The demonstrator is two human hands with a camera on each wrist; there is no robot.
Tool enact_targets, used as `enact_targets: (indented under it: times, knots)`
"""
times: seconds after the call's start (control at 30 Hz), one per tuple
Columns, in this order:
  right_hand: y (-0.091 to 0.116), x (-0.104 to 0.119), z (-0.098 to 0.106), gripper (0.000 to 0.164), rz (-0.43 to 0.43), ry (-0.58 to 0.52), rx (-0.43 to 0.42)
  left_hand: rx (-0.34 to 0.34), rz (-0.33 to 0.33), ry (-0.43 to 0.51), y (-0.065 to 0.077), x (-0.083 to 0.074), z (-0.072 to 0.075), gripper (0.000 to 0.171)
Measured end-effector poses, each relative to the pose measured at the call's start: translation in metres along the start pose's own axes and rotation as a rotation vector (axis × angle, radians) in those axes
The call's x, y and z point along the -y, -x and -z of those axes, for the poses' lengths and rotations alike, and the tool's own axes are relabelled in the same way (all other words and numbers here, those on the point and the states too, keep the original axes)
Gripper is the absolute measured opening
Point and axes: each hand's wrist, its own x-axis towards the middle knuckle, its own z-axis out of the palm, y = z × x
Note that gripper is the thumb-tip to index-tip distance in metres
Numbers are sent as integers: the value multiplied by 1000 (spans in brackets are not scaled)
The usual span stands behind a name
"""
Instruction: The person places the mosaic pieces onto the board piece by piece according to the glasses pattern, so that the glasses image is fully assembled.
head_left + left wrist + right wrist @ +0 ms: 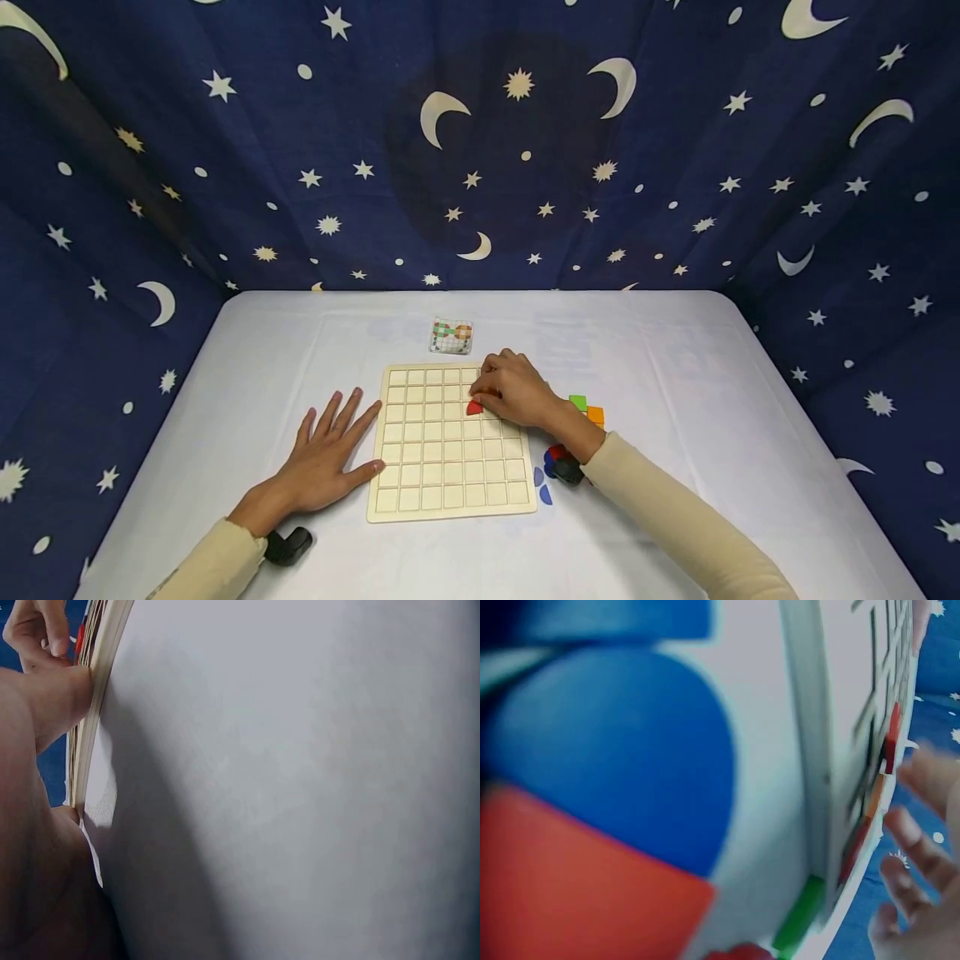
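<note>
A pale wooden grid board (431, 454) lies flat on the table. My left hand (322, 467) rests beside it with fingers spread, the thumb tip on the board's left edge. Over the board's upper right is my right hand (516, 392), its fingers bent loosely. A red curved piece (474, 407) sits on the grid just under those fingertips. In the right wrist view, the fingers (909, 827) stand apart from the red piece (892, 739), with nothing seen between them. An orange piece (874, 796) shows on the board there; from the head view the hand mostly hides that area.
Behind the board lies a small pattern card (452, 336). Right of the board are a green square (577, 402), an orange square (595, 415), a red piece (557, 452) and blue curved pieces (545, 495), partly hidden by the right forearm. A star-patterned curtain (555, 125) surrounds the table.
</note>
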Motion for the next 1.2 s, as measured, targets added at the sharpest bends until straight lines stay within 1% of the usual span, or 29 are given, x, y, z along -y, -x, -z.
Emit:
enact_targets:
  times: [0.1,0.23,0.37,0.53,0.7,0.83,1.0,1.2]
  knots:
    - [-1,2,1,12,35,3,18,7,3,3,0,0,1,81]
    - [-4,4,2,16,67,-6,34,40,22,-3,0,-1,4,82]
    - [-11,3,-1,17,40,8,1,51,31,-14,1,-1,4,82]
    - [-15,3,-1,17,-15,22,12,53,31,-5,1,-2,4,82]
    - [-10,3,5,11,-8,26,0,49,32,-11,0,-2,5,82]
    - [2,-1,11,11,-36,-11,5,48,30,-3,1,-2,4,81]
    - [25,-10,23,14,-107,-36,10,49,23,-5,0,-1,3,82]
    - [62,-24,44,19,-234,-12,20,44,22,-17,0,1,1,82]
